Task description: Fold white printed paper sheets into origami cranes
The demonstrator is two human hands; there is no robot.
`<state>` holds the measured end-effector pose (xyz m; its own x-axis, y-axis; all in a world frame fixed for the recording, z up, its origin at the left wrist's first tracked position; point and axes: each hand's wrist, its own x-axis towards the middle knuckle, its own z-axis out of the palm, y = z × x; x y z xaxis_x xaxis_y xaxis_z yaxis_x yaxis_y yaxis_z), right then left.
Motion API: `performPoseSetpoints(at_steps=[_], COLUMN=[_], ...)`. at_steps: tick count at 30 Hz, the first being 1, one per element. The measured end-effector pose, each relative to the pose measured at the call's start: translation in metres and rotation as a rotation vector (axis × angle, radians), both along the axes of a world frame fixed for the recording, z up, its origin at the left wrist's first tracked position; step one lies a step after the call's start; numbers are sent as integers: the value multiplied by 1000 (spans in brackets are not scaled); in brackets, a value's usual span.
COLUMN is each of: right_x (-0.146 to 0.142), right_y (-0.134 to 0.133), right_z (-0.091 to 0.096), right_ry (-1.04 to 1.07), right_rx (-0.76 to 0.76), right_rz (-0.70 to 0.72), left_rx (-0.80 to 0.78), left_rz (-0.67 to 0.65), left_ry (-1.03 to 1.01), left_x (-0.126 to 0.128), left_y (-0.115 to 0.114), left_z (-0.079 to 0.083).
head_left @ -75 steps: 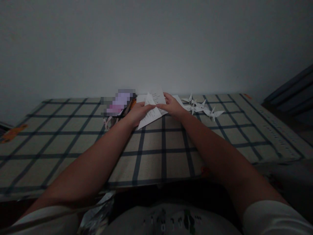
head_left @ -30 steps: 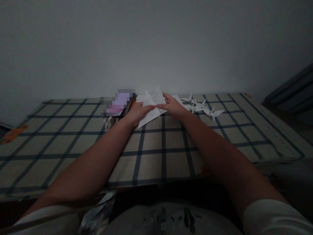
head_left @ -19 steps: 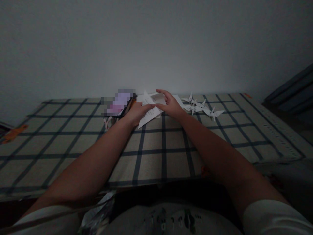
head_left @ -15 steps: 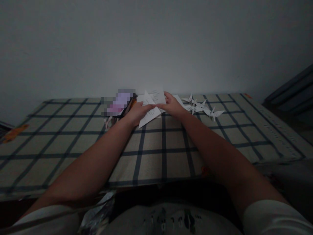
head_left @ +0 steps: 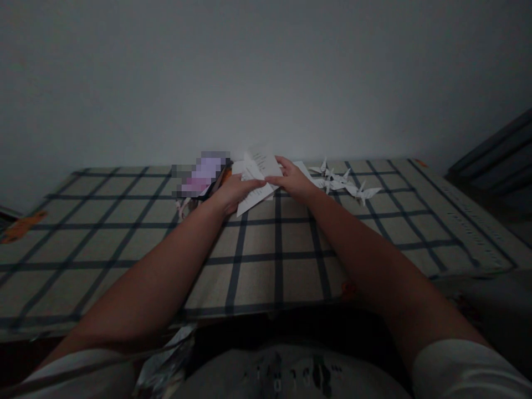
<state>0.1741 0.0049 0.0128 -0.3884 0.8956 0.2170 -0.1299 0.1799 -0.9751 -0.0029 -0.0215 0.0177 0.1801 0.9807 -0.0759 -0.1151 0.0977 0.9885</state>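
A white printed sheet of paper (head_left: 258,188), partly folded, lies at the far side of a checked cloth (head_left: 257,260). My left hand (head_left: 233,193) presses on its left part with fingers stretched along a fold. My right hand (head_left: 293,178) pinches the sheet's right flap, which stands up a little. Both hands meet over the middle of the paper.
Several small white folded paper cranes (head_left: 344,183) lie just right of my right hand. A blurred purple object (head_left: 199,173) sits left of the paper against the pale wall. An orange patch (head_left: 20,227) marks the cloth's left edge. Crumpled foil (head_left: 166,360) lies near my lap.
My right hand briefly lifted its fingers and the flap, then closed back on the paper. My left hand has stayed pressed in place.
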Motion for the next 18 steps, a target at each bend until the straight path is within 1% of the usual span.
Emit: performPoseSetpoints(at_steps=[4, 11, 16, 18], right_x=[0, 0, 1, 1], right_y=[0, -3, -1, -1], right_z=[0, 2, 0, 0], right_ry=[-19, -33, -19, -33], right_rx=[24, 14, 2, 3], right_rz=[-13, -22, 9, 3], left_rx=[0, 12, 13, 12], left_rz=[-1, -14, 45, 45], left_ry=[-2, 7, 20, 32], left_x=[1, 0, 1, 1], left_y=[-2, -1, 0, 0], left_z=[2, 1, 1, 1])
